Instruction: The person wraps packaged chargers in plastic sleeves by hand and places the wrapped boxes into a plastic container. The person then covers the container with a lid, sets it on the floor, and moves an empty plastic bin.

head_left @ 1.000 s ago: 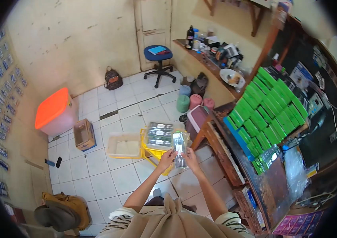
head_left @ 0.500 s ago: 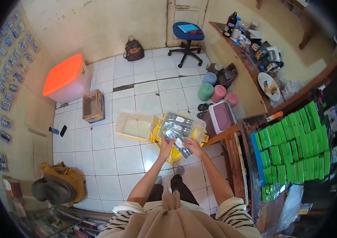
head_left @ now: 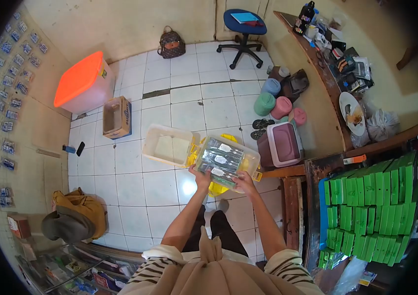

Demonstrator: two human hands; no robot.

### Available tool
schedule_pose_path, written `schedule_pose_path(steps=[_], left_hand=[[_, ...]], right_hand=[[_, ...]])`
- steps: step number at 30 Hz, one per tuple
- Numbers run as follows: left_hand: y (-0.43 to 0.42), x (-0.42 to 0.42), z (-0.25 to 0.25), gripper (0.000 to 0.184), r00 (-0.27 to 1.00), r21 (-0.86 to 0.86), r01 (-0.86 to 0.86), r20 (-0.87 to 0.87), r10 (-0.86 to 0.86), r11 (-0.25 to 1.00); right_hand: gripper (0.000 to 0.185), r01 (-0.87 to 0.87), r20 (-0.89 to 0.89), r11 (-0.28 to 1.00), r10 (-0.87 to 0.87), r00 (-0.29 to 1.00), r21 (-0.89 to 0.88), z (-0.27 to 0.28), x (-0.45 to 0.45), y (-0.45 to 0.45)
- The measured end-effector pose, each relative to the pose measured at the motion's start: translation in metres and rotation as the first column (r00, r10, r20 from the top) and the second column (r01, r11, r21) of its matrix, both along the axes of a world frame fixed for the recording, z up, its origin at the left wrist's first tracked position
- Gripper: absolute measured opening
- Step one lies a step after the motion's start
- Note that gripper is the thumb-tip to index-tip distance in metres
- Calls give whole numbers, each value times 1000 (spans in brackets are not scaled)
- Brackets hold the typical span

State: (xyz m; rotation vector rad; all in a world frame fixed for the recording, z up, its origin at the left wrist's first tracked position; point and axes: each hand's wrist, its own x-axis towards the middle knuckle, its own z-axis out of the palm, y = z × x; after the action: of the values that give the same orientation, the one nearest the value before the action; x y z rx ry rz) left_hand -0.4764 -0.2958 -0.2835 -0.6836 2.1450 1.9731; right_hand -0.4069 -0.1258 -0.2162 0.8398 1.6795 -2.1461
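fingers of the left hand [head_left: 200,179], parted, and of the right hand [head_left: 244,183], bent, touch opposite ends of the near packet [head_left: 224,176]; whether they grip it cannot be told. clear plastic bin [head_left: 249,156] contains that packet along its near side; second translucent container [head_left: 168,146] stands just left; further wrapped packets [head_left: 228,162] lie beyond the near one, with white labels [head_left: 224,147] showing.

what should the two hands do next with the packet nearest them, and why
I'd probably lift the left hand and right hand off the nearest flat, clear plastic packet with dark contents: it appears to lie roughly parallel to two similar packets in the translucent rectangular plastic bin, so little adjustment seems needed.
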Motion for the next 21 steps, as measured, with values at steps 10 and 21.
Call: schedule_pose_path(steps=[10,21], left_hand=[[-8,-18,58,49,792,-527,584,199,-578,618],[-21,-22,72,56,516,-804,475,-75,-853,358]], right_hand=[[38,165,121,969,-189,974,185,-61,-10,-21],[62,40,138,622,-235,962,782,1,-27,-43]])
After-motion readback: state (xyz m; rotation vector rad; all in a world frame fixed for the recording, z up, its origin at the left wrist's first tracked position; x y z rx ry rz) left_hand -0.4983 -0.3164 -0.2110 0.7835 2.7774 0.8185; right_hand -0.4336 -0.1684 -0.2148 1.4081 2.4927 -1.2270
